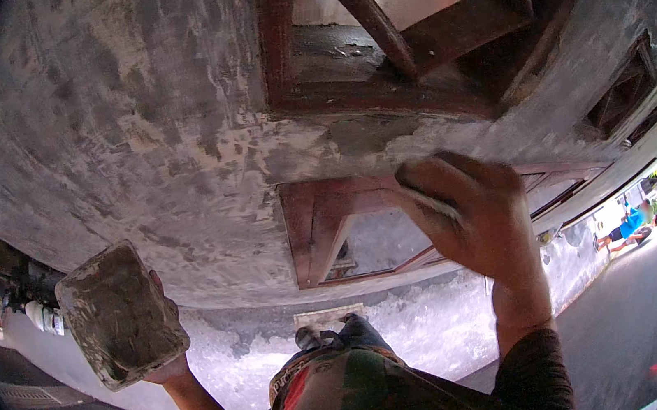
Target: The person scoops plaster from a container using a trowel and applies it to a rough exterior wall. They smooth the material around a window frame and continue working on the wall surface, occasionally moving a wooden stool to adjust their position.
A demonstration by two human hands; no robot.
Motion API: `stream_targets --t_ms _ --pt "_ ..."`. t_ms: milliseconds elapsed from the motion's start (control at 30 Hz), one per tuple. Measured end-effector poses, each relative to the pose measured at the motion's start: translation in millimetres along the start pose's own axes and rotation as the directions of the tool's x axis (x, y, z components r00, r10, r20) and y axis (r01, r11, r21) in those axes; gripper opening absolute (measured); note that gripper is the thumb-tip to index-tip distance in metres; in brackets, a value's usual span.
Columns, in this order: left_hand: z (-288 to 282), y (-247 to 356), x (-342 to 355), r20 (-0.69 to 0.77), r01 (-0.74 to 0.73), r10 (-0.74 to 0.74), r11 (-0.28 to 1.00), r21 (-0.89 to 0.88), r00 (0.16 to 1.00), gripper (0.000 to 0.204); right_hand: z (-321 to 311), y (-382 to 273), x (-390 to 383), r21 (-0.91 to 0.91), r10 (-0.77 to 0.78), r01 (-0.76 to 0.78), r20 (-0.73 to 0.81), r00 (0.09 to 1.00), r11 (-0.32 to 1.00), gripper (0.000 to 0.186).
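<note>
My left hand (171, 368) holds up a shallow rectangular tray (121, 315) smeared with wet grey plaster, fingers gripping its right side. My right hand (479, 214), slightly blurred, is closed on a flat tool with a pale edge (431, 203); its exact kind is partly hidden by the fingers. That hand is at the wall (163, 144), just below the upper brown window frame (380, 94) and in front of the lower frame (319, 227). A darker plaster patch (365, 135) lies under the upper frame, left of the hand. Whether the tool touches the wall I cannot tell.
Slanting brown slats project from the upper opening. Another framed opening (621, 96) is farther right. My feet stand at a pale block (329, 316) by the wall's base. A road (609, 317) runs along the right, with a person in blue (634, 223) in the distance.
</note>
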State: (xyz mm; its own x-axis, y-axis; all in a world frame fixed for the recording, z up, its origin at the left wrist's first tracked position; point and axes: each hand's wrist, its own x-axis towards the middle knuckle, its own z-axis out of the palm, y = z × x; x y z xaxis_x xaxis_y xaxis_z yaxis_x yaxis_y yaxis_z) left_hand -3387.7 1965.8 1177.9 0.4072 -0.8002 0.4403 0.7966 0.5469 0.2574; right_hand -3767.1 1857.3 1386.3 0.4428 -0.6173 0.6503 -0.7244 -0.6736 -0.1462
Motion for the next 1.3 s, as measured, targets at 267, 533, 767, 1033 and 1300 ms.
stream_targets --t_ms 267,533,767,1033,1300 --pt "-21.4 -13.7 9.9 0.370 0.014 -0.044 0.996 0.083 0.928 0.094 -51.4 30.9 12.6 -0.188 0.051 -0.053 -0.012 0.999 0.981 0.020" --pt "58.5 -28.3 13.0 -0.494 -0.048 0.134 0.982 0.183 0.859 0.097 -50.5 13.4 -4.6 -0.133 0.051 -0.027 0.182 0.982 0.991 0.017" --pt "-29.0 -5.7 -7.6 -0.056 0.024 -0.025 0.999 -0.026 0.998 0.098 -54.4 34.2 27.3 -0.206 0.064 -0.046 0.085 0.994 0.977 0.031" --pt "-33.1 -6.7 -1.4 0.169 0.043 -0.050 0.998 0.050 0.984 0.097 -77.1 24.1 4.5 -0.178 0.202 -0.186 0.074 0.977 0.966 0.025" --pt "-33.9 7.0 -17.8 -0.179 0.119 -0.133 0.989 -0.086 0.975 0.091 -77.8 50.7 15.0 -0.239 0.154 -0.142 0.031 0.988 0.960 0.028"
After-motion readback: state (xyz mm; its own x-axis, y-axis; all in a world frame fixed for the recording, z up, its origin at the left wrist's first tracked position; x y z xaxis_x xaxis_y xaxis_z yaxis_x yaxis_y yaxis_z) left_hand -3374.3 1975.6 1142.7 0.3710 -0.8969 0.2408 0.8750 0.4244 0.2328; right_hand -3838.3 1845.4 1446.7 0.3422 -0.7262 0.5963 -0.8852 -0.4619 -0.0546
